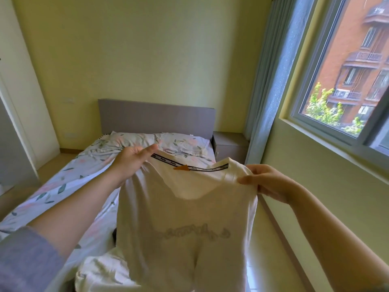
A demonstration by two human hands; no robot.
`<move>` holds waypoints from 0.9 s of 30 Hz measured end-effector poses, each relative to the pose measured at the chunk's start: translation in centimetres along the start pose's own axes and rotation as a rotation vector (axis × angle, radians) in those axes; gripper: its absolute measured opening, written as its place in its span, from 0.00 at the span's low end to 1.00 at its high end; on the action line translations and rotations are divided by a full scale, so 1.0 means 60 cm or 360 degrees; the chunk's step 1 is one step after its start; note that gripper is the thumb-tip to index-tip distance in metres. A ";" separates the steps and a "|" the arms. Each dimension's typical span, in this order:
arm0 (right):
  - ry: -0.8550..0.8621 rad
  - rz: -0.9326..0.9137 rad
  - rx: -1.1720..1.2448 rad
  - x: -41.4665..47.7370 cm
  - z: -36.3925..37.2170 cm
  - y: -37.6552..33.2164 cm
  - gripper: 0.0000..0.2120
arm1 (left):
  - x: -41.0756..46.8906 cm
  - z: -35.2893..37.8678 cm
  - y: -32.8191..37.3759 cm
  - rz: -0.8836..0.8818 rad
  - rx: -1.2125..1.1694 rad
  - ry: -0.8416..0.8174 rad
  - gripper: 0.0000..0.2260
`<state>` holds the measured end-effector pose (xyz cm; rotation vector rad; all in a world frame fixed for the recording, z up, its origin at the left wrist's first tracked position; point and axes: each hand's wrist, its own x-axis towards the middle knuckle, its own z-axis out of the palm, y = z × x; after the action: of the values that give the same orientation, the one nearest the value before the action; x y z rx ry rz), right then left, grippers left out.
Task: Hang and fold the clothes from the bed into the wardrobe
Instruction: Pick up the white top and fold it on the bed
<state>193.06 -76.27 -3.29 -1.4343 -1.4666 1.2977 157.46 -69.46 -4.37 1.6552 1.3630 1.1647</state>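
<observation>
A white T-shirt [185, 224] hangs in the air in front of me, above the near end of the bed [69, 186]. Its neckline has a dark printed band and an orange label, and faint lettering shows through the chest. My left hand [130, 161] grips the left shoulder of the shirt. My right hand [267, 180] pinches the right shoulder. More white cloth [99, 270] lies crumpled on the bed below the shirt, partly hidden by it.
The bed has floral sheets, two pillows [160, 142] and a grey headboard [155, 116]. A grey nightstand [229, 146] stands to its right. A window [345, 81] with a blue curtain [271, 81] fills the right wall. White wardrobe panels [19, 102] stand on the left.
</observation>
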 end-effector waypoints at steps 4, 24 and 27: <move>-0.0048 0.0142 -0.0195 -0.004 -0.002 0.029 0.16 | 0.008 0.022 0.013 0.0013 0.0095 -0.0064 0.26; 0.0963 -0.0061 -0.1441 0.002 -0.111 0.062 0.12 | -0.030 0.066 0.024 -0.0015 0.0561 -0.0580 0.05; 0.0896 -0.0052 -0.1493 -0.009 -0.111 0.082 0.09 | -0.044 0.089 0.011 0.0128 0.0968 0.0016 0.18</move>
<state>200.81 -76.16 -6.21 -2.0950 -1.7280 0.0601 162.57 -71.98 -6.29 2.1340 1.7881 0.8403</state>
